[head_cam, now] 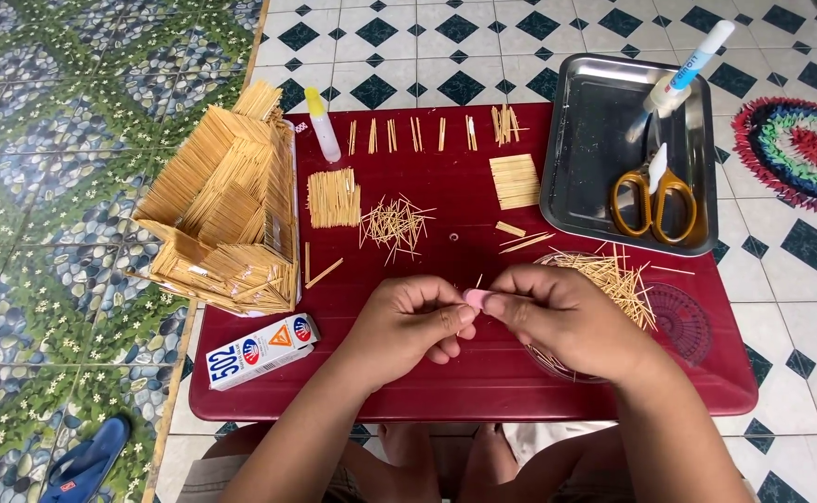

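Observation:
My left hand [407, 328] and my right hand [558, 317] meet over the front middle of a dark red low table [427, 382]. Between their fingertips sits a small pink object [476, 298], pinched together with thin toothpicks that stick up by it. Both hands' fingers are closed on it. A loose heap of toothpicks [613, 278] lies on a clear round lid just right of my right hand. Another scattered pile of toothpicks [395, 224] rests beyond my left hand.
A model house of toothpicks [227, 212] stands at the table's left. Glued toothpick panels [333, 197], [515, 181] and small bundles lie at the back. A metal tray [595, 177] holds orange scissors [653, 201] and glue tubes. A glue box [261, 350] lies front left; a glue bottle [323, 126] stands behind.

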